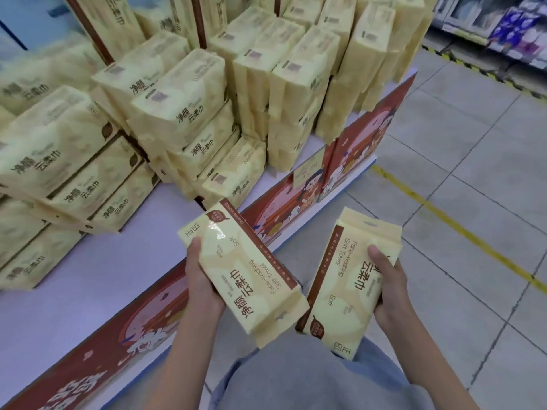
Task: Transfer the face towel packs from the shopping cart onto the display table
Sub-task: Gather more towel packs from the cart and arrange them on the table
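Observation:
My left hand (pixel 199 279) grips a cream face towel pack (pixel 245 270) from its left side, thumb on top, holding it over the front edge of the display table (pixel 88 279). My right hand (pixel 387 287) holds a second face towel pack (pixel 346 279) upright over the floor, thumb across its front. The two packs nearly touch at their lower corners. Several stacks of the same cream packs (pixel 177 113) fill the back of the table. No shopping cart shows in this view.
The table has a pale lilac top and a red illustrated front panel (pixel 299 199). Grey floor tiles with a yellow line (pixel 461 232) lie to the right. Store shelves with blue goods (pixel 515 28) stand at the far right.

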The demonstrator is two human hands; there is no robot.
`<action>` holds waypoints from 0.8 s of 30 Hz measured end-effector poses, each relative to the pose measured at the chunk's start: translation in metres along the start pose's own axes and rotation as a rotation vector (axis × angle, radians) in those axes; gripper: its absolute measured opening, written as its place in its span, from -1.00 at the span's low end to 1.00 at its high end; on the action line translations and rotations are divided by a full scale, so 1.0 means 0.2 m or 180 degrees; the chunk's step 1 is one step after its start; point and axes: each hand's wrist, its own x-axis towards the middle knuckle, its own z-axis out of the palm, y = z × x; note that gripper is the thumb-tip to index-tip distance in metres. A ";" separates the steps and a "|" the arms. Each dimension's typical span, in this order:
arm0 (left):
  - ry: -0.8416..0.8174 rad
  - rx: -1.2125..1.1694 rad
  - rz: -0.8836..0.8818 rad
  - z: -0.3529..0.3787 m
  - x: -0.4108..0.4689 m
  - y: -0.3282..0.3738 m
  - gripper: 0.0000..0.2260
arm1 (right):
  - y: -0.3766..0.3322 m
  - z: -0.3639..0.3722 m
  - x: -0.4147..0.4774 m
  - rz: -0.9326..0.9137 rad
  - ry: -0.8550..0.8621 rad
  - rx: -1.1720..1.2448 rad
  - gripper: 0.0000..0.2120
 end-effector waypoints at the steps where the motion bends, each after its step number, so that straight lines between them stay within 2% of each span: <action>1: 0.0080 -0.0073 0.0055 0.05 0.03 0.00 -0.60 | -0.07 0.04 0.08 0.0004 -0.0099 -0.0089 -0.34; 4: 0.0280 -0.0278 0.0239 0.17 0.11 0.01 -0.57 | -0.26 0.19 0.31 -0.0009 -0.0499 -0.0395 -0.37; 9: 0.0610 -0.0677 0.0691 0.28 0.15 0.05 -0.51 | -0.49 0.54 0.56 -0.0111 -0.1494 -0.1038 -0.29; 16: 0.1135 -0.1265 0.1305 0.27 0.08 0.08 -0.58 | -0.59 1.06 0.63 -0.0575 -0.2999 -0.2198 -0.33; 21: 0.1463 -0.1453 0.1466 0.22 0.07 0.13 -0.57 | -0.61 1.45 0.55 -0.1706 -0.4241 -0.2964 -0.36; 24: 0.1501 -0.1495 0.1611 0.20 0.06 0.17 -0.56 | -0.57 1.64 0.55 -0.2907 -0.4670 -0.3888 -0.18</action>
